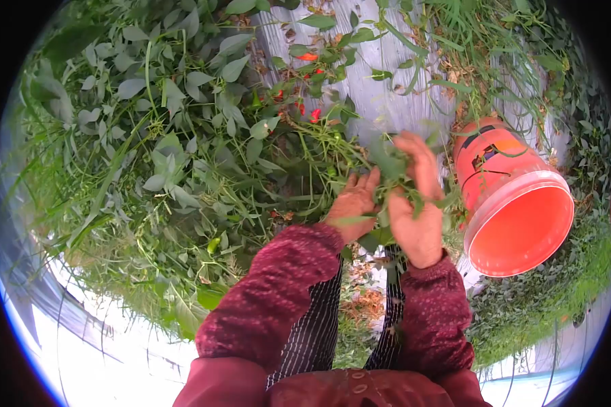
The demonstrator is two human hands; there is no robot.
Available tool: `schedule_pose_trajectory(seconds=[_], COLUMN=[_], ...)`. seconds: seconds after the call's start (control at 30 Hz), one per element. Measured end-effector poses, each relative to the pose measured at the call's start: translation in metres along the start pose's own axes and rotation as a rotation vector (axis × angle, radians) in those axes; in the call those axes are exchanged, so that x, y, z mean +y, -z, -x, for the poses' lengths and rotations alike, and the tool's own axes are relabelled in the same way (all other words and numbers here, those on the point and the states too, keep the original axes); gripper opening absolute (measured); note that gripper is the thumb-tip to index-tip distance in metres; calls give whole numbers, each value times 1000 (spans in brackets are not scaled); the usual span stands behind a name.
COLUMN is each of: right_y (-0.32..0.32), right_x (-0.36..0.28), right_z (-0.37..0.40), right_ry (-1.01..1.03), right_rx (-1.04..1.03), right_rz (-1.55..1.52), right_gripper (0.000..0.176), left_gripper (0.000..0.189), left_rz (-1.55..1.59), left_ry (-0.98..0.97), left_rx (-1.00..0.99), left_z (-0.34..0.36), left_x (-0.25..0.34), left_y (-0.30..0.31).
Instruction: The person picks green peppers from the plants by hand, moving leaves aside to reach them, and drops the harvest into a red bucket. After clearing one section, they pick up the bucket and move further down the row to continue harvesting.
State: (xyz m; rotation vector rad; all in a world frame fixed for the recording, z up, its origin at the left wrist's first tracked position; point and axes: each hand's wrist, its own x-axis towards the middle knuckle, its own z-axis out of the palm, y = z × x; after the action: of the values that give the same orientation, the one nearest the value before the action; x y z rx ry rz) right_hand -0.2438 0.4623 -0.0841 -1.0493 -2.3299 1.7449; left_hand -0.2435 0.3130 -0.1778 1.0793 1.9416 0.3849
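My left hand (352, 209) is in the pepper plant (332, 146), its fingers close together around a leafy branch; leaves hide part of the grip. Just to its right, my right hand (417, 220) has thumb and fingers apart, with green leaves (389, 161) between and in front of them. It looks slightly blurred. Red chilli peppers (315, 116) hang or lie among the stems beyond my hands. A green pepper (214, 245) shows in the foliage at the left.
A red bucket (475, 152) lies tipped on its side at the right, its mouth towards me. Pale plastic sheeting (373, 88) covers the ground ahead. Dense foliage (149, 136) fills the left, and long grass (468, 34) grows at the upper right.
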Motion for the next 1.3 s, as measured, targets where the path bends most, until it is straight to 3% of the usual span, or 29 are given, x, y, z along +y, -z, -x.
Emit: schedule_pose_trajectory(seconds=[0.03, 0.1, 0.13, 0.17, 0.23, 0.27, 0.37, 0.4, 0.5, 0.53, 0.6, 0.63, 0.7, 0.77, 0.83, 0.97, 1.03, 1.13, 1.17, 1.23, 1.3], right_y=[-11, -34, -35, -39, -38, -31, -30, -30, -25, -23, -28, -28, -27, -27, -27, -36, -36, -40, -41, -44, -45], right_x=[0, 13, 22, 26, 32, 35, 50, 54, 60, 61, 67, 70, 62, 52, 46, 41, 29, 16, 14, 7, -6], right_z=[3, 18, 22, 22, 21, 19, 21, 21, 23, 21, 20, 20, 18, 14, 10, 5, -1, -1, 0, -2, -2], right_ry=[3, -323, -532, -532, -775, -729, -784, -723, -806, -731, -737, -747, -752, -751, -744, -581, -343, -284, -243, -133, -294], right_rx=[0, -122, -189, -189, 78, 38, 19, 13, 39, 18, 46, 85, 75, 52, 2, 159, 154, 64, 20, 49, -88], right_rz=[0, -385, -370, -370, -885, -734, -611, -541, -479, -519, -555, -588, -550, -515, -510, -669, -596, -508, -469, -356, -729], right_gripper=[51, 51, 50, 50, 48, 45, 44, 43, 42, 44, 49, 55, 54, 53, 60, 68, 71, 67, 65, 56, 48], left_gripper=[75, 71, 69, 67, 63, 52, 56, 43, 30, 30, 24, 24, 22, 24, 28, 19, 18, 26, 26, 31, 32], left_rz=[-1, 35, 51, 69, 121, 245, 358, 464, 435, 439, 756, 762, 583, 427, -228, -436, -358, -49, -56, 238, 297], left_ry=[0, -6, -9, -14, -34, 13, 159, 198, 354, 362, 666, 665, 727, 694, 464, 348, 395, 250, 248, 350, 405], left_rx=[3, -42, -65, -90, -146, -67, -115, 41, 106, 102, 158, 157, 368, 301, -97, -192, -52, 139, 144, 57, -24], left_z=[2, 8, 12, 17, 29, 42, 58, 61, 66, 69, 65, 64, 55, 41, 28, 32, 40, 48, 51, 54, 57], left_x=[-4, -5, -6, -7, -10, -15, -6, -3, -32, -39, -52, -61, -74, -72, -67, -77, -63, -56, -58, -60, -57], left_y=[-1, 19, 32, 46, 60, 56, 81, 87, 83, 74, 61, 56, 60, 65, 69, 54, 65, 81, 86, 96, 104])
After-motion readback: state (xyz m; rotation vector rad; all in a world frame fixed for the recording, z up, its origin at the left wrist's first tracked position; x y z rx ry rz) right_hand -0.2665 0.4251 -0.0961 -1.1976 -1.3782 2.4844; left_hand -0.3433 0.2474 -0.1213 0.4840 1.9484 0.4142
